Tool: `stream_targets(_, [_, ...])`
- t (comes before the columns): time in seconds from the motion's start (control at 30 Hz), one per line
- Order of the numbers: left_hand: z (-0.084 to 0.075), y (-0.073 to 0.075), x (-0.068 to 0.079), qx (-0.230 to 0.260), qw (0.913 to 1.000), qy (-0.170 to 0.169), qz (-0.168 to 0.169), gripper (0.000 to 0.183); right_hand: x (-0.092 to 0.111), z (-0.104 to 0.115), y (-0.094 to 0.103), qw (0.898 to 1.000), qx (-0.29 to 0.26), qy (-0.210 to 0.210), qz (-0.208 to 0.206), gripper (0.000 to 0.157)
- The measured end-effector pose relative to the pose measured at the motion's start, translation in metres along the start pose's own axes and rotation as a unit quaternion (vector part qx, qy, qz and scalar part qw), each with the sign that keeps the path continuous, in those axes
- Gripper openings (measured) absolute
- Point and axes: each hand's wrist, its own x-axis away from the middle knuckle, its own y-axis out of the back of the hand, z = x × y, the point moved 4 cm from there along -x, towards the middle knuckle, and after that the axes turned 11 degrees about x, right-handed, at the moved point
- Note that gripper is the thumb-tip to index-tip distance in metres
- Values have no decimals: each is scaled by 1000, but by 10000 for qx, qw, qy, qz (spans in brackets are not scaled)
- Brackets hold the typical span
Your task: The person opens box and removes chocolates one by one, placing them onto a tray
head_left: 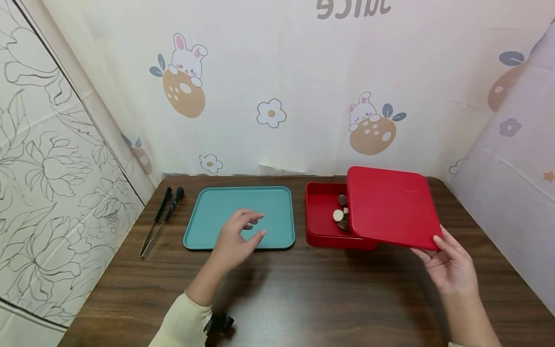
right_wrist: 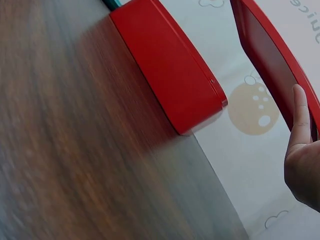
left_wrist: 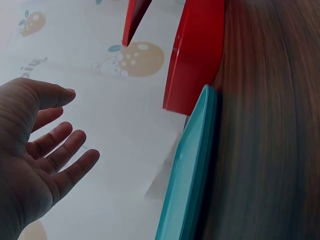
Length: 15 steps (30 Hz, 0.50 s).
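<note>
My right hand [head_left: 453, 267] grips the near right corner of a red lid [head_left: 392, 207], thumb on top and fingers beneath. The lid hangs above a red box [head_left: 323, 239] and covers its right part in the head view; the right wrist view shows a gap between lid and box [right_wrist: 165, 65]. Inside the box's uncovered left part lie a white round piece [head_left: 338, 216] and several brown pieces, perhaps chocolates. My left hand [head_left: 238, 236] hovers over the near edge of a teal tray [head_left: 204, 212], fingers loosely bent and holding nothing.
Metal tongs [head_left: 158, 221] with black tips lie left of the tray on the dark wooden table [head_left: 303, 299]. A printed curtain [head_left: 269, 72] hangs along the table's back edge, and a floral panel [head_left: 52, 159] stands at the left.
</note>
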Motion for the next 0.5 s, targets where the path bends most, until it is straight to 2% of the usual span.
stream_targets(0.27, [6,22,10,-161,9996,68,-238,34,0,10,9,9983,-566,47,116,44])
stream_targets(0.5, [7,43,14,-310,9986,-10,-431,35,-1,19,17,9960,-855,116,213,46])
